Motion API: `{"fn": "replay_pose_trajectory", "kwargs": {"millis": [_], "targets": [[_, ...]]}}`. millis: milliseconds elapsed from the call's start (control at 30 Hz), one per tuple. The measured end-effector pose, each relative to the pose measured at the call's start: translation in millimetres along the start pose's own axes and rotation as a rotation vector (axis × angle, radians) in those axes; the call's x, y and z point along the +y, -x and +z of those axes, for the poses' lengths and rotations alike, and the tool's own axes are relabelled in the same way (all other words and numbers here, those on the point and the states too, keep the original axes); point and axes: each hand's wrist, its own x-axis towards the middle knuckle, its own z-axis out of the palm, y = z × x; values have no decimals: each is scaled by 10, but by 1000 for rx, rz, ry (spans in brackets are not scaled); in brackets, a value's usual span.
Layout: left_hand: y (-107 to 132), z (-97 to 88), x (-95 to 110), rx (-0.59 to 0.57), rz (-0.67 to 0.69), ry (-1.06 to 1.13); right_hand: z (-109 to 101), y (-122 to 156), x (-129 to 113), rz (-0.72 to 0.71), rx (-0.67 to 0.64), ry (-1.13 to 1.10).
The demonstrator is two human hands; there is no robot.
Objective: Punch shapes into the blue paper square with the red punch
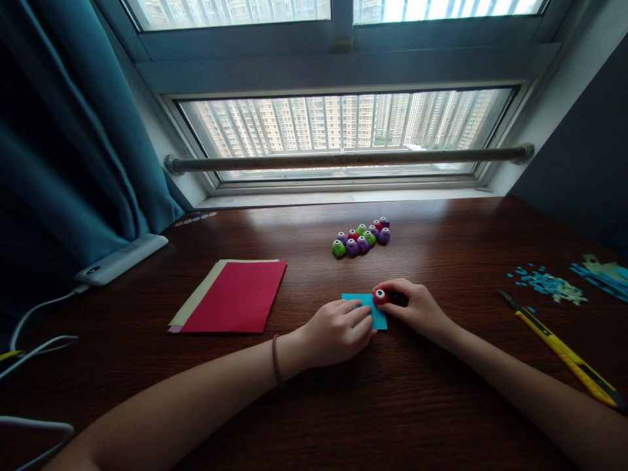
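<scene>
My left hand [341, 329] lies over a small blue sheet of paper [381, 319], fingers stretched across it and pressing it to the table. At the sheet's upper right corner, my right hand [417, 306] grips a small red craft paper punch [379, 297] between thumb and fingers. The punch sits at the paper's edge; whether paper is inside its slot is hidden. Farther back stands a cluster of similar punches [362, 244] in green, purple and red.
A stack of coloured paper [233, 297], red on top, lies to the left. On the right are a yellow utility knife [564, 350] with its blade showing, blue and pale green paper bits [547, 282], and cut strips [601, 275]. A white power strip [122, 258] rests by the curtain.
</scene>
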Motion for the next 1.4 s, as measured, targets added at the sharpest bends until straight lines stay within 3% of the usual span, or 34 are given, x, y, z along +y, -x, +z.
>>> {"fn": "replay_pose_trajectory", "kwargs": {"millis": [400, 1400], "targets": [[13, -29, -12, -20, 36, 85, -1, 10, -5, -19, 11, 17], [-10, -28, -16, 15, -22, 171, 9, 6, 25, -29, 11, 37]]}}
